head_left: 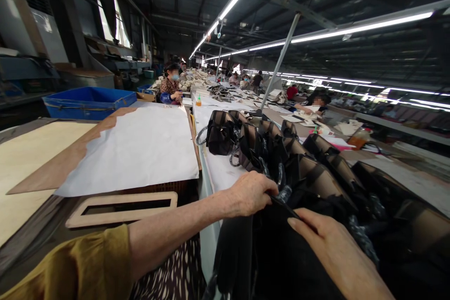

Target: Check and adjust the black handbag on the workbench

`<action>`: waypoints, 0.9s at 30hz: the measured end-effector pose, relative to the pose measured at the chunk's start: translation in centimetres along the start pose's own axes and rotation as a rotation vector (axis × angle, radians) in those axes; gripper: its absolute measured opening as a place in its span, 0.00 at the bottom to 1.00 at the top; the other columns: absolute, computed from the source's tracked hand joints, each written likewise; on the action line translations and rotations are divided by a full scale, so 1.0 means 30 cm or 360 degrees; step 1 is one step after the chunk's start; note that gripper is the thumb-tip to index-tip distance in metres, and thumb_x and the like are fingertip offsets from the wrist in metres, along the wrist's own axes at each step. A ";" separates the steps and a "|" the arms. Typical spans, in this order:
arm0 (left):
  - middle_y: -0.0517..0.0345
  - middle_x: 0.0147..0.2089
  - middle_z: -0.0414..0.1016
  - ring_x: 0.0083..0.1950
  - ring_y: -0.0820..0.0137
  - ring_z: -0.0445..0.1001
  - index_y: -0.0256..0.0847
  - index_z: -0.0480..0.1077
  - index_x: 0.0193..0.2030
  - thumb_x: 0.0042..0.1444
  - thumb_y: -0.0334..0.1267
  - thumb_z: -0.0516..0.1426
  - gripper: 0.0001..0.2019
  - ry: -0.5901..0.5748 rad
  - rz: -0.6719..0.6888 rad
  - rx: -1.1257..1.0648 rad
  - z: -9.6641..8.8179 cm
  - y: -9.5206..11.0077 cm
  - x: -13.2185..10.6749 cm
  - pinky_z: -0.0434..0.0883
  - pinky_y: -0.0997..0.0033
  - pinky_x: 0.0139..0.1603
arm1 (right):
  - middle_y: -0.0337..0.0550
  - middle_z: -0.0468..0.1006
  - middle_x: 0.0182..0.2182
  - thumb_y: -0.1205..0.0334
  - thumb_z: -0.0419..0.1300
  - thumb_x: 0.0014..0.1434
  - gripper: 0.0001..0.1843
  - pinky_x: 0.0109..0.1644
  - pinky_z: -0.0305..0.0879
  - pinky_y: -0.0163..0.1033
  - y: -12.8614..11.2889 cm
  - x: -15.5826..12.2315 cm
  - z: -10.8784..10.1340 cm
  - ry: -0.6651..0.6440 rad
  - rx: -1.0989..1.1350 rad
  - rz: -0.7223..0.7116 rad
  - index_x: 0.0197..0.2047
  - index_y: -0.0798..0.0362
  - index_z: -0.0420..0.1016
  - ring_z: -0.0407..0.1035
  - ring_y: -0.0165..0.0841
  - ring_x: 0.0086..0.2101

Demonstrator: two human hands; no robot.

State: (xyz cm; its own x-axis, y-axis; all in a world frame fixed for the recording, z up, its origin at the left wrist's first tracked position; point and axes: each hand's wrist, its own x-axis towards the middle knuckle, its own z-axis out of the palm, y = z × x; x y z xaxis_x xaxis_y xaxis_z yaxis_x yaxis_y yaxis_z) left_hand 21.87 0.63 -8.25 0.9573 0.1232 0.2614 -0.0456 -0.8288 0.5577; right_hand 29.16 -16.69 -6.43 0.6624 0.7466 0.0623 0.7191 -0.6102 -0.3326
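A black bag (pixel 281 253) stands close in front of me at the table's edge. With closed fingers, my left hand (pixel 251 193) grips its top edge at one end. Further along the same edge, my right hand (pixel 319 229) pinches it between thumb and fingers. The lower part of the bag is dark, and its details cannot be made out. Just beyond my hands, several black handbags (pixel 249 143) with tan insides are crowded together on the table, some with handles wrapped in clear plastic.
Left of me, a white sheet (pixel 140 145) lies over brown board, near a pale frame with a long slot (pixel 123 208). Behind it is a blue bin (pixel 87 103). A co-worker (pixel 171 84) sits further along; another person (pixel 316 103) bends over the table at right. An orange bottle (pixel 198 100) stands ahead.
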 end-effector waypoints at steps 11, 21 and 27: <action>0.63 0.29 0.73 0.33 0.75 0.69 0.40 0.75 0.38 0.46 0.32 0.58 0.10 -0.0158 -0.0163 -0.0239 -0.026 -0.017 -0.006 0.63 0.81 0.33 | 0.38 0.75 0.21 0.51 0.45 0.57 0.19 0.29 0.61 0.35 -0.006 0.013 0.023 0.0035 -0.0125 -0.0086 0.25 0.47 0.71 0.69 0.34 0.25; 0.62 0.28 0.73 0.32 0.74 0.68 0.40 0.74 0.40 0.48 0.33 0.56 0.11 -0.0134 -0.0134 -0.0190 -0.030 -0.017 -0.016 0.62 0.80 0.32 | 0.42 0.79 0.33 0.53 0.44 0.59 0.17 0.38 0.63 0.41 -0.033 0.079 0.050 -0.0106 -0.0241 -0.0218 0.42 0.44 0.71 0.72 0.41 0.36; 0.63 0.26 0.72 0.32 0.74 0.68 0.42 0.75 0.39 0.48 0.34 0.56 0.11 -0.0152 -0.0097 -0.0245 -0.032 -0.026 -0.020 0.62 0.80 0.31 | 0.39 0.76 0.24 0.52 0.40 0.61 0.20 0.29 0.60 0.36 -0.053 0.078 0.039 -0.0068 -0.0268 -0.0281 0.30 0.47 0.70 0.71 0.35 0.27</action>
State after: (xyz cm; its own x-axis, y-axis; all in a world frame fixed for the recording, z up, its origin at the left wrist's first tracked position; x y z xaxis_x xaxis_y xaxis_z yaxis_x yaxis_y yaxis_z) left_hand 21.06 1.72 -8.07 0.9821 0.1120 0.1514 -0.0228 -0.7271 0.6861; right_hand 29.32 -13.66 -6.85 0.5165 0.8539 0.0646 0.8501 -0.5022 -0.1583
